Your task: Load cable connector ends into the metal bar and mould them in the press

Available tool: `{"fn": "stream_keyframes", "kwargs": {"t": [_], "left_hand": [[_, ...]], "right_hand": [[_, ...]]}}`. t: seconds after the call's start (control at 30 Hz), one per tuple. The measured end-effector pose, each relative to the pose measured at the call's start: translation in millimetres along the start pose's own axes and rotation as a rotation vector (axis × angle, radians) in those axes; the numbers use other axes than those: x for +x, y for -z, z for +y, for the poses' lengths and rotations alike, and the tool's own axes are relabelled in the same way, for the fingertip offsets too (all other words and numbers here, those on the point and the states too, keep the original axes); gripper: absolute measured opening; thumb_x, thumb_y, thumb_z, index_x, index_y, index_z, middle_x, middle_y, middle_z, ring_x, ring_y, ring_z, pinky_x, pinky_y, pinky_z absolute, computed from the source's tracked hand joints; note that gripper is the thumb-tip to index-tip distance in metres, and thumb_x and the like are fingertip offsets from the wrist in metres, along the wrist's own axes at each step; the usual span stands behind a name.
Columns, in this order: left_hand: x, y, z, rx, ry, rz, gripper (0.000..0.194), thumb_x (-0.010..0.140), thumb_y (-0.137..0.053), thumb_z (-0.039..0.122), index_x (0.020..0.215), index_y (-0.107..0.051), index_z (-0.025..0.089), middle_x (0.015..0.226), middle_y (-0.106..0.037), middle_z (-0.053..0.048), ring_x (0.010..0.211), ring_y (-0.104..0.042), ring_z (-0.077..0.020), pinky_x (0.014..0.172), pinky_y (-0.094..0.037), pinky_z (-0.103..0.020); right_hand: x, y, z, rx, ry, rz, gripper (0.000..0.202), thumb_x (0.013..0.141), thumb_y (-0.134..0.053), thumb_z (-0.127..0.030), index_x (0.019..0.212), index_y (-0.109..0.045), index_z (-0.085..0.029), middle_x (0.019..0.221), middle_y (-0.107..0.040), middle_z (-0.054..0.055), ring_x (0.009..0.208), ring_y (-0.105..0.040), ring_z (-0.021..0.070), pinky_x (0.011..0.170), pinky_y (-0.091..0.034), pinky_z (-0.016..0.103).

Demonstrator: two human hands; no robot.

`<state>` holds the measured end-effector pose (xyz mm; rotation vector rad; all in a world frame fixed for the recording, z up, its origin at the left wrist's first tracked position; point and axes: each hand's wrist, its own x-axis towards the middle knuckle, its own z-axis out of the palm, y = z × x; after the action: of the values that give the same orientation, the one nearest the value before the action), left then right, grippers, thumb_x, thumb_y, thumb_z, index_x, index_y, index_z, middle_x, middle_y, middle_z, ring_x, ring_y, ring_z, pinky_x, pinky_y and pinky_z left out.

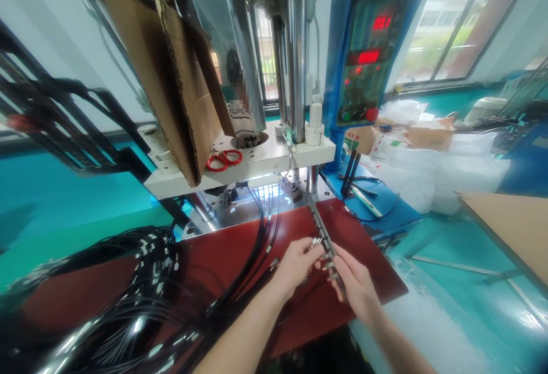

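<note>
A long narrow metal bar (319, 221) with a row of slots lies slantwise over the red-brown board. My right hand (355, 278) is closed round its near end. My left hand (297, 260) pinches small shiny metal connector ends (317, 241) against the bar's left side. More small metal pieces (329, 266) show along the bar between my two hands. Black cables (240, 282) run beside my left forearm, some reaching up into the press. Whether the pinched ends belong to these cables is hidden by my fingers.
Coiled black cables (149, 260) with white tags cover the board's left (205, 260). Ahead stands a press (274, 157) with red-handled scissors (224, 160) and a cardboard sheet (184, 88) on its plate. A blue control box (363, 60) and a blue shelf with tools (372, 205) are at right.
</note>
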<state>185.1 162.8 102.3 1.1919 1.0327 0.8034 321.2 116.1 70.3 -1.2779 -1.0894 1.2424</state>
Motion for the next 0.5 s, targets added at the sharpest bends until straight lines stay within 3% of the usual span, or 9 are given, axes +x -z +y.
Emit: {"fn": "stream_keyframes", "kwargs": {"t": [0.13, 0.27, 0.33, 0.5], "left_hand": [[4, 9.2, 1, -0.112, 0.03, -0.017, 0.034, 0.074, -0.049, 0.046, 0.077, -0.057, 0.013, 0.059, -0.043, 0.004, 0.044, -0.033, -0.0051, 0.041, -0.02, -0.02], [7, 8.0, -1, -0.138, 0.095, -0.033, 0.035, 0.072, -0.049, 0.048, 0.074, -0.056, 0.013, 0.057, -0.042, 0.004, 0.045, -0.033, -0.0059, 0.042, -0.019, -0.02], [9, 4.5, -3, -0.029, 0.08, 0.008, 0.032, 0.071, -0.05, 0.045, 0.069, -0.054, 0.014, 0.053, -0.04, 0.005, 0.044, -0.031, -0.0063, 0.043, -0.019, -0.021], [11, -0.6, -7, 0.367, -0.15, 0.129, 0.028, 0.073, -0.049, 0.036, 0.055, -0.043, 0.016, 0.051, -0.039, 0.005, 0.052, -0.032, -0.0078, 0.051, -0.024, -0.022]], "right_hand": [[0, 0, -1, 0.153, -0.009, 0.055, 0.048, 0.081, -0.052, -0.044, 0.12, -0.048, -0.015, 0.058, -0.053, -0.002, 0.038, -0.041, 0.006, 0.031, -0.034, 0.016], [1, 2, 0, 0.171, -0.022, 0.06, 0.049, 0.081, -0.053, -0.044, 0.12, -0.048, -0.014, 0.058, -0.053, -0.002, 0.039, -0.041, 0.0059, 0.031, -0.033, 0.016], [2, 3, 0, 0.161, -0.035, 0.043, 0.052, 0.079, -0.054, -0.045, 0.12, -0.048, -0.013, 0.058, -0.053, -0.002, 0.038, -0.042, 0.0062, 0.03, -0.034, 0.016], [3, 4, -1, 0.152, -0.049, 0.021, 0.057, 0.077, -0.056, -0.047, 0.12, -0.048, -0.011, 0.057, -0.053, -0.002, 0.038, -0.042, 0.0068, 0.029, -0.034, 0.017]]}}
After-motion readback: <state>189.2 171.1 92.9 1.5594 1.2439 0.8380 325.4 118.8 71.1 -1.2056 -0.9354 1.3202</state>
